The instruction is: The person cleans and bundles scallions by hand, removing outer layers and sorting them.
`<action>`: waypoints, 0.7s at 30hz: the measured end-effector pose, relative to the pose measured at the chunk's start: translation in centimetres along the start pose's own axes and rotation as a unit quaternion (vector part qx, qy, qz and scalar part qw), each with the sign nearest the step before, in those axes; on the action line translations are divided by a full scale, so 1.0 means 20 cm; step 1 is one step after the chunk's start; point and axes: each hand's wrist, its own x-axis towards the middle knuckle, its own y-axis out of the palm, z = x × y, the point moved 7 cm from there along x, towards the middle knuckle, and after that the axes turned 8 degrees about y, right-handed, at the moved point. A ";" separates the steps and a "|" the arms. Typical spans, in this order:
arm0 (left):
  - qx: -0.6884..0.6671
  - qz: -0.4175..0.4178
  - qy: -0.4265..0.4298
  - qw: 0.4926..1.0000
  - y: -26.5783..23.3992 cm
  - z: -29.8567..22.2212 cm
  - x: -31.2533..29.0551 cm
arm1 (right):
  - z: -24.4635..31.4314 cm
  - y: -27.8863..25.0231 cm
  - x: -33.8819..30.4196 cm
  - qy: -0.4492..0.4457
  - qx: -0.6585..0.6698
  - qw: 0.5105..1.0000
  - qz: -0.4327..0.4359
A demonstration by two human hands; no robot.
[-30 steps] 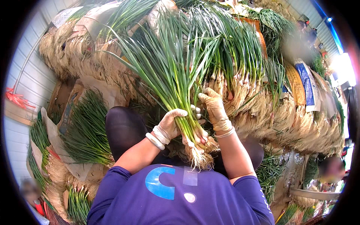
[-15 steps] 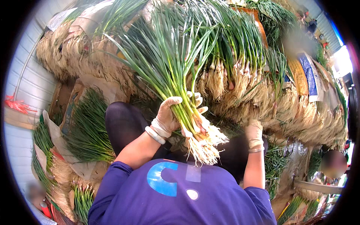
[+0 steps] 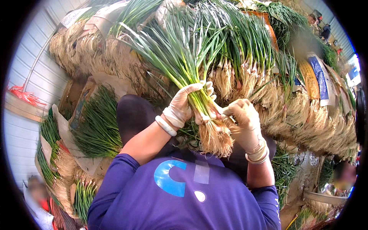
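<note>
A bunch of green garlic [image 3: 191, 73] with long green leaves, pale bulbs and tan stringy roots is held in front of my chest. My left hand [image 3: 186, 101], in a whitish glove, wraps round its stalks just above the bulbs. The leaves point up and away; the roots [image 3: 214, 138] hang toward me. At the right side of the bulbs is my right hand [image 3: 243, 117], also gloved, its fingers bent and pinched against the bulbs and root tops. What lies right between those fingertips is partly hidden.
A long heap of green garlic [image 3: 245, 73] with roots toward me runs across the far side. More bundles [image 3: 97, 126] lie at left beside a paper sheet [image 3: 73, 142]. Printed sacks [image 3: 320, 82] cover the right part. Red plastic strands [image 3: 25, 95] are by the left wall.
My right hand has come up from beside my right knee to the bulbs. The bunch, in my left hand, has shifted slightly up and right, its roots now hanging straighter down.
</note>
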 end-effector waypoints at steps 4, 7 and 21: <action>0.008 -0.034 0.010 0.999 -0.04 -0.01 0.04 | -0.24 -0.16 -0.18 0.173 0.193 0.965 0.034; 0.009 0.048 -0.035 0.998 0.08 0.00 0.12 | -0.44 -0.38 -0.34 0.289 0.053 0.954 -0.059; 0.036 -0.058 0.081 0.994 0.49 -0.08 0.16 | -0.26 -0.63 -0.13 0.120 -0.024 0.978 -0.172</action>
